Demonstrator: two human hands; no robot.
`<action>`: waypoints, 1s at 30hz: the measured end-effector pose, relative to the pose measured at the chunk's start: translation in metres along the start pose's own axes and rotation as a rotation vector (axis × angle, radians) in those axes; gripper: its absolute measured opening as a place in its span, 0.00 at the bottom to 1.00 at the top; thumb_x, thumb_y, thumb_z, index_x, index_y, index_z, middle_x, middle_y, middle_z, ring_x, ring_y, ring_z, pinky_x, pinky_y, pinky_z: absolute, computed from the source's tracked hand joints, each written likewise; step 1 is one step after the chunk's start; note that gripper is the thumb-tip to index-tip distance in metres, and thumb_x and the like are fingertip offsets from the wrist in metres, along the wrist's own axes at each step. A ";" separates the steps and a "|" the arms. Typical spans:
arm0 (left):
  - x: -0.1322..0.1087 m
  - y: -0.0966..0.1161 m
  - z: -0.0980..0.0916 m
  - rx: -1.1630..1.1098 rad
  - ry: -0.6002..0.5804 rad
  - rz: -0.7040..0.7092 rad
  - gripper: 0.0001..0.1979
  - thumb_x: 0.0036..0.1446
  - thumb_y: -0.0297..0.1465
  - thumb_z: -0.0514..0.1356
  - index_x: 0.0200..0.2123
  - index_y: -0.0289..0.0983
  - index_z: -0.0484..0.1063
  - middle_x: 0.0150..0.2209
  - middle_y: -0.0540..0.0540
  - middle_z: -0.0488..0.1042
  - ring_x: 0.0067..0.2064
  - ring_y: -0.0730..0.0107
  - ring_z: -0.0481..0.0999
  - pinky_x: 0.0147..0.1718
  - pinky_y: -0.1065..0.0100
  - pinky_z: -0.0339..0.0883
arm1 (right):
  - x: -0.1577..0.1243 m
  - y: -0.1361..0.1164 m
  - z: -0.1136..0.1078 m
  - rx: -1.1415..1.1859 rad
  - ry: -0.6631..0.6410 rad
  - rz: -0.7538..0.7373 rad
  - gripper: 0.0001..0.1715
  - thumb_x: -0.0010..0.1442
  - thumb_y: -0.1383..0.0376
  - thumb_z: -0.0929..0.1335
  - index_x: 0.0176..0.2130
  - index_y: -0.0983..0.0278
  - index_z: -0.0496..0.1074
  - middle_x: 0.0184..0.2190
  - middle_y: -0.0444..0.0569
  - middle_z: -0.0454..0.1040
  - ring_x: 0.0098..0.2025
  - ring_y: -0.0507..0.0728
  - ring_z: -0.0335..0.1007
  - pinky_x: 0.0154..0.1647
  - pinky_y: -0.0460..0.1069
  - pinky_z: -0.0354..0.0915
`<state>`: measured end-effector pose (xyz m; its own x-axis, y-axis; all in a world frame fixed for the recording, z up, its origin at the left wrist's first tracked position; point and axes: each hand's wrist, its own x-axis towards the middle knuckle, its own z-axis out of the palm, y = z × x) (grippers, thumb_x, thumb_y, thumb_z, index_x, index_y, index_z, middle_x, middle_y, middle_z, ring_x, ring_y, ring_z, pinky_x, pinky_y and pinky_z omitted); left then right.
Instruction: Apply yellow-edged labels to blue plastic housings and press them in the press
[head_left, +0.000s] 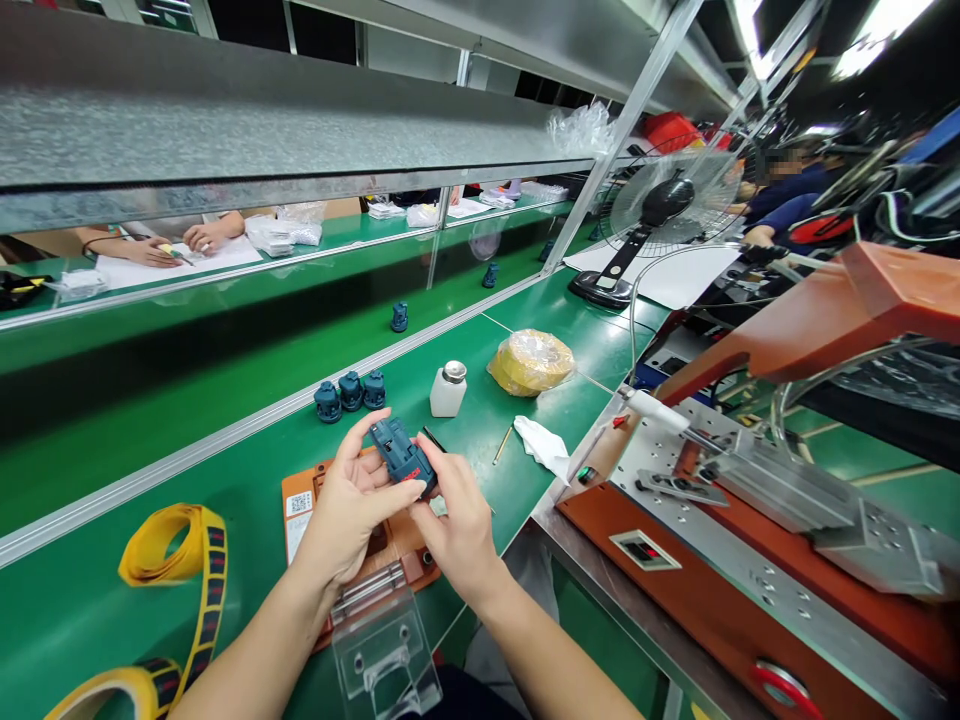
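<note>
A small dark-teal plastic housing with a red label (403,458) is held in the air above the far edge of an orange rectangular mat with a white QR sticker (301,500). The left hand (351,505) cups it from the side, with thumb and fingers closed against it, and the right hand (459,530) pinches its lower right end between the fingertips. Neither hand is open. Beyond, three dark-teal plastic parts (350,392) stand in a row near a white plastic bottle with a metal cap (448,390). A clear acrylic fixture (384,650) sits at the mat's near edge, on the green tabletop (225,640). Fingers slipping on the smooth housing could drop it against that fixture and chip it.
</note>
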<state>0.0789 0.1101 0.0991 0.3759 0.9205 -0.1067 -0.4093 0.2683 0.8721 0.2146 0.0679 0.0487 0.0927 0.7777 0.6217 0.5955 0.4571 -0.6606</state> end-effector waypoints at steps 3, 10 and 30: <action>-0.001 0.002 0.000 -0.009 0.004 0.009 0.47 0.45 0.25 0.75 0.65 0.46 0.58 0.46 0.45 0.80 0.42 0.68 0.81 0.46 0.68 0.76 | 0.002 -0.004 0.000 -0.074 0.013 -0.078 0.41 0.63 0.77 0.63 0.71 0.58 0.53 0.56 0.57 0.71 0.55 0.61 0.73 0.53 0.56 0.74; -0.002 0.005 -0.002 -0.063 -0.049 -0.004 0.45 0.46 0.25 0.74 0.65 0.50 0.60 0.47 0.48 0.79 0.46 0.68 0.81 0.51 0.67 0.73 | 0.004 -0.008 0.000 -0.153 0.037 -0.112 0.41 0.64 0.76 0.63 0.71 0.58 0.53 0.56 0.58 0.72 0.53 0.61 0.74 0.52 0.56 0.75; -0.003 0.001 -0.001 -0.266 0.064 -0.113 0.24 0.63 0.45 0.62 0.61 0.47 0.69 0.47 0.45 0.81 0.53 0.60 0.80 0.51 0.62 0.75 | -0.007 -0.013 0.005 -0.158 0.065 -0.114 0.35 0.61 0.74 0.68 0.65 0.60 0.62 0.40 0.53 0.73 0.39 0.60 0.74 0.39 0.54 0.76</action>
<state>0.0769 0.1078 0.0996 0.3820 0.8943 -0.2331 -0.5746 0.4274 0.6980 0.2024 0.0581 0.0507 0.0662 0.6928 0.7181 0.7222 0.4634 -0.5136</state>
